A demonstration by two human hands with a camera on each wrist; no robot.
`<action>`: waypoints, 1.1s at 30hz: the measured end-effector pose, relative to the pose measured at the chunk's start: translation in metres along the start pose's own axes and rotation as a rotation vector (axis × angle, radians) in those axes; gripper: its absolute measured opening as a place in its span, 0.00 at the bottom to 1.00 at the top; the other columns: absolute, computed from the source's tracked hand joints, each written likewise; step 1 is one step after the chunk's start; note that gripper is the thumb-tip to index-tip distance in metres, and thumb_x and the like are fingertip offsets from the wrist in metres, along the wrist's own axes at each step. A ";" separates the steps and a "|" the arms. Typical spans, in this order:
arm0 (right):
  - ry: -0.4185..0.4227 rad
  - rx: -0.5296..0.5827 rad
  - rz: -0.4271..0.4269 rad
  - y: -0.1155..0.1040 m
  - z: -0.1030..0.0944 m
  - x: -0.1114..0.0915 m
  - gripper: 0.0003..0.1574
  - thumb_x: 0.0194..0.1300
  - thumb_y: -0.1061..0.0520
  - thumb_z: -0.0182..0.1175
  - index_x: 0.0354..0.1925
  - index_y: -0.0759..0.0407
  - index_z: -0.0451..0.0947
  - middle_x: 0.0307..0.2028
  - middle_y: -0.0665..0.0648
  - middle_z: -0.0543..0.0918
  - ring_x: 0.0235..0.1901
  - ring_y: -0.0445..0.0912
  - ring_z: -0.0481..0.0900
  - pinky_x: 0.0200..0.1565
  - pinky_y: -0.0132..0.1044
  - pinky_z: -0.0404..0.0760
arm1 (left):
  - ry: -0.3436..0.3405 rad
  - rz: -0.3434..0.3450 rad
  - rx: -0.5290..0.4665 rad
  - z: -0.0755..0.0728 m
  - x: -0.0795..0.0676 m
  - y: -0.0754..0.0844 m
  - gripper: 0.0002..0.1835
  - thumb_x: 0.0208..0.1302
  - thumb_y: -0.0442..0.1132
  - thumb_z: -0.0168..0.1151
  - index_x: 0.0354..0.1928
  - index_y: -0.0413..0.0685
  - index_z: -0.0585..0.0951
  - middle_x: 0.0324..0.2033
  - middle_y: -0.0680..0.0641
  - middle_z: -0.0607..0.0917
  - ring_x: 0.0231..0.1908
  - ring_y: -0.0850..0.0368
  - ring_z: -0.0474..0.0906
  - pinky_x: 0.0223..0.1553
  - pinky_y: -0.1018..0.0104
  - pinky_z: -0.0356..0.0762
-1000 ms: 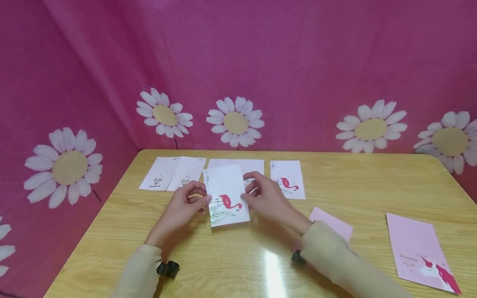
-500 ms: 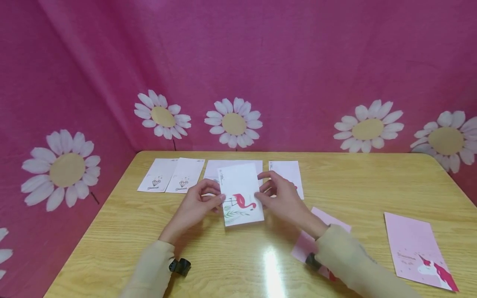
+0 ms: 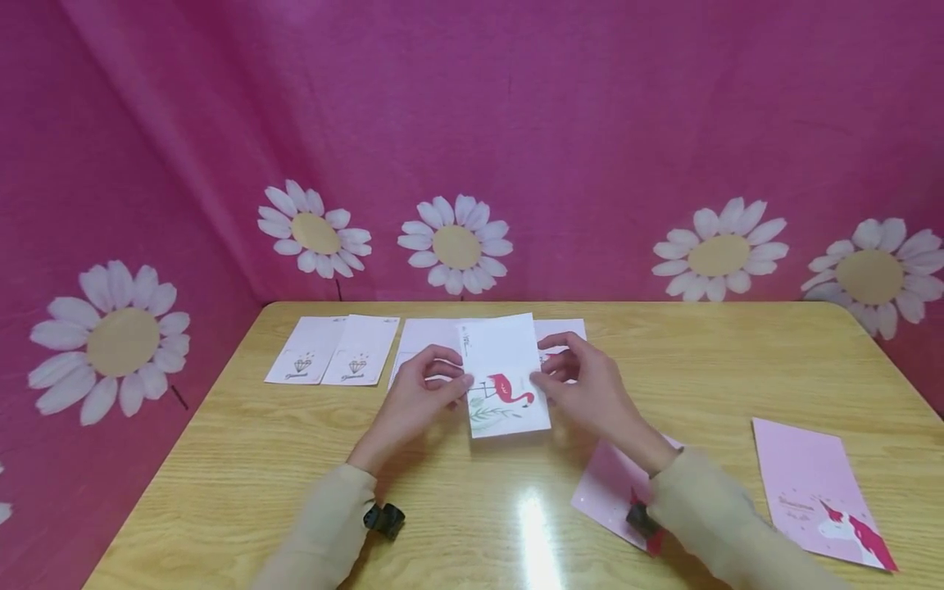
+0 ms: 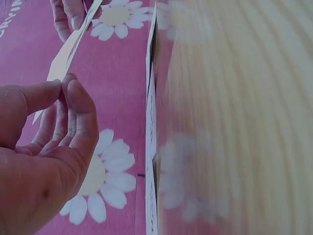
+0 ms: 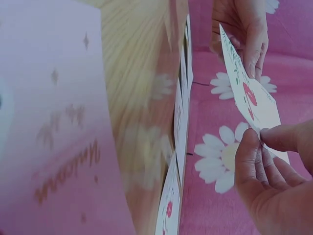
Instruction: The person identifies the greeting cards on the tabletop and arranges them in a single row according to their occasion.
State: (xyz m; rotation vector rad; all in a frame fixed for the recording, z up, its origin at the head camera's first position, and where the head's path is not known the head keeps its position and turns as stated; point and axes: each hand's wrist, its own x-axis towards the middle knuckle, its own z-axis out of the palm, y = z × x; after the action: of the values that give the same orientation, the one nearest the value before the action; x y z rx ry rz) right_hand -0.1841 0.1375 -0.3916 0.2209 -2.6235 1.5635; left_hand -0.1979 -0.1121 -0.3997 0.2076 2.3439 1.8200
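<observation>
Above the table, a white card with a red flamingo and green leaves [image 3: 501, 348] is held slightly tilted, its printed face toward me. My left hand [image 3: 420, 397] pinches its left edge between thumb and fingers. On the opposite edge, my right hand [image 3: 593, 393] pinches it the same way. Both wrist views show thumb and index finger meeting on the card [image 5: 266, 110]. Another flamingo card [image 3: 568, 329] lies behind my right hand, mostly covered. Behind the held card and left hand are pale cards [image 3: 424, 332], partly hidden.
Two white diamond-printed cards [image 3: 365, 344] lie side by side at the table's back left. A pink unicorn card [image 3: 804, 459] rests at the right; a second pink card [image 3: 605, 496] is partly under my right forearm. A pink flowered curtain [image 3: 575, 147] hangs behind the table [image 3: 243, 508].
Both hands have moved to the right with the flamingo card, keeping their pinch on its edges. The card now covers more of the flamingo card behind. The cards on the table have stayed put.
</observation>
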 end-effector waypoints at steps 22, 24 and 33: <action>0.045 -0.077 0.051 0.017 -0.045 -0.003 0.27 0.66 0.61 0.68 0.62 0.58 0.75 0.43 0.64 0.88 0.40 0.51 0.85 0.35 0.30 0.85 | -0.057 0.021 -0.054 0.046 0.026 0.013 0.15 0.67 0.39 0.69 0.53 0.47 0.78 0.45 0.42 0.87 0.37 0.50 0.88 0.45 0.53 0.89; 0.053 -0.080 0.050 0.019 -0.048 -0.003 0.27 0.66 0.61 0.68 0.62 0.58 0.75 0.44 0.64 0.88 0.40 0.52 0.85 0.34 0.31 0.85 | -0.059 0.024 -0.055 0.050 0.029 0.015 0.15 0.68 0.39 0.68 0.53 0.47 0.78 0.45 0.42 0.87 0.36 0.49 0.88 0.44 0.52 0.89; 0.075 -0.051 0.094 0.026 -0.065 -0.007 0.27 0.71 0.58 0.64 0.65 0.59 0.72 0.47 0.67 0.86 0.41 0.52 0.84 0.35 0.34 0.88 | -0.082 0.074 -0.033 0.068 0.043 0.022 0.14 0.68 0.37 0.67 0.53 0.46 0.79 0.44 0.42 0.86 0.41 0.35 0.87 0.43 0.47 0.88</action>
State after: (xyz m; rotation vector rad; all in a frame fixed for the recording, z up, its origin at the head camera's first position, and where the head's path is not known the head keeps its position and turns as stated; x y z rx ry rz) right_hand -0.1820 0.2071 -0.3839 0.0348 -2.6477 1.4986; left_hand -0.2246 -0.0331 -0.3968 0.3618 2.2782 1.8447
